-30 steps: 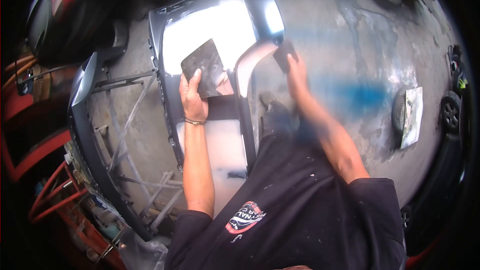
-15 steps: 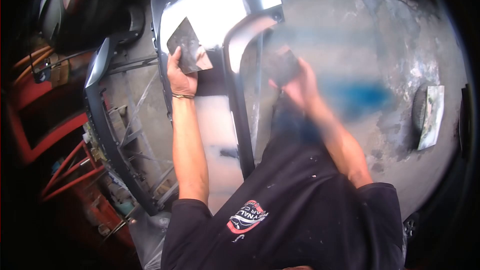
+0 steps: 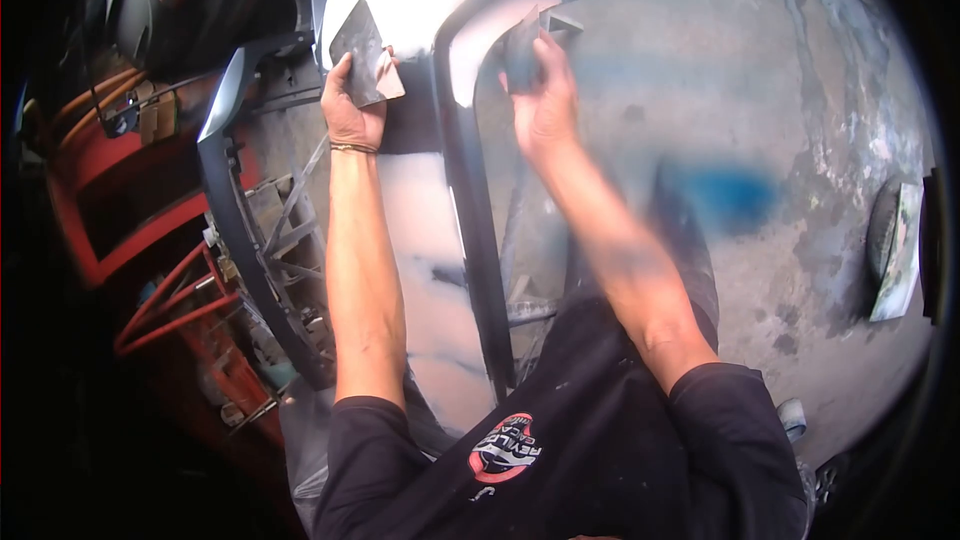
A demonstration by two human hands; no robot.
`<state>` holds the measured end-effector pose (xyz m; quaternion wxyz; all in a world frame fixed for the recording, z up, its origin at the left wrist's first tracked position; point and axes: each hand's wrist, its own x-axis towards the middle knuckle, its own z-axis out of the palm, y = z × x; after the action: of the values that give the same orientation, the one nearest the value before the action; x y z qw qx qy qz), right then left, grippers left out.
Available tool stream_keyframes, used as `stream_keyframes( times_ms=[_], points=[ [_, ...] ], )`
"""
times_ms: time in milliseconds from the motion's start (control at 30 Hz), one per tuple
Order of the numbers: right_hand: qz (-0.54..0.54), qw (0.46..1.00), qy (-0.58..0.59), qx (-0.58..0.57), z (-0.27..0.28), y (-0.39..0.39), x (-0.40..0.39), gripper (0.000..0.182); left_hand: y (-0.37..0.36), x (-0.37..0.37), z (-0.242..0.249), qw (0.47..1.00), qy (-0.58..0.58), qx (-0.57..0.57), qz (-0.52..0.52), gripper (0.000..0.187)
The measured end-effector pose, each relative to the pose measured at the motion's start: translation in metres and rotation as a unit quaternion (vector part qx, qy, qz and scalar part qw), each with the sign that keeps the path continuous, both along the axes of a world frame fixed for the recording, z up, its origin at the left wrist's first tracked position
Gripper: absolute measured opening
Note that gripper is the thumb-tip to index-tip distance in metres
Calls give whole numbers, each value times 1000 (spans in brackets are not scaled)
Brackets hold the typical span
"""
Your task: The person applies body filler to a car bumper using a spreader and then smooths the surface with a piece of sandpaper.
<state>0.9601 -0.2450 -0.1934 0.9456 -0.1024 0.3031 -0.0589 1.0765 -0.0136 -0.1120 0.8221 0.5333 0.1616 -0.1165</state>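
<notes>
My left hand is closed on a dark grey sheet with a pale, worn-looking corner. It is over the large car body panel, which has white, pinkish and black areas. Beside the panel's curved arch edge, my right hand holds a second dark grey sheet, slightly blurred, with fingers bent round it. Whether either sheet touches the panel cannot be told.
A dark curved trim piece stands left of the panel. Further left are red metal frames and dark car parts. A pale board lies on the concrete floor at the right.
My right hand has moved up and left with its sheet, closer to the arch edge. My left hand and its sheet sit slightly higher. The camera view has shifted a little.
</notes>
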Motion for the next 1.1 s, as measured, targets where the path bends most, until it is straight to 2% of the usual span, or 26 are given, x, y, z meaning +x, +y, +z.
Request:
stream_keyframes(
  times_ms=[33,100,133,200,233,300,333,533,600,633,700,800,833,900,933,1000,1100],
  points=[
    [-1,1000,-4,-5,1,3,-1,60,1,0,0,1000,-9,-3,-16,46],
    [22,991,37,-129,5,9,-10,56,2,-2,-4,1000,-14,-9,-6,46],
    [28,989,27,-140,4,11,-13,56,3,0,-5,1000,-18,-10,4,46],
    [48,948,30,-313,1,12,-19,51,6,2,-10,1000,-7,-24,7,45],
    [45,945,21,-324,7,13,-14,51,5,2,-9,999,-10,-29,7,45],
    [38,885,-26,-462,16,17,-5,47,4,0,-8,999,-12,-37,5,44],
    [35,882,-30,-470,17,22,0,47,4,0,-8,999,-18,-45,5,44],
    [99,775,-2,-624,-6,43,6,44,8,-1,-10,997,-16,-82,-5,38],
    [201,743,8,-639,-16,25,-8,41,8,-4,-4,995,-34,-99,-2,36],
    [195,736,7,-648,-11,8,-10,41,9,-4,-7,994,-31,-100,-5,36],
    [384,608,-39,-694,-1,-24,-17,41,9,-3,-7,993,-32,-111,-12,37],
    [322,589,-35,-740,2,-47,-38,36,6,-4,-2,993,-66,-88,-30,36],
    [320,586,-35,-743,12,-48,-36,36,2,-7,3,995,-82,-43,-35,38],
    [134,431,-154,-879,58,-55,-34,35,-8,-14,18,992,-115,34,-47,42],
    [137,428,-151,-881,87,-53,-33,35,-12,-15,19,992,-112,29,-48,42],
    [131,335,-215,-908,144,-39,-26,37,-22,-15,19,979,-184,72,-51,42],
    [120,293,-237,-919,170,-30,-10,38,-40,-20,33,967,-238,82,-42,40]
  ],
)
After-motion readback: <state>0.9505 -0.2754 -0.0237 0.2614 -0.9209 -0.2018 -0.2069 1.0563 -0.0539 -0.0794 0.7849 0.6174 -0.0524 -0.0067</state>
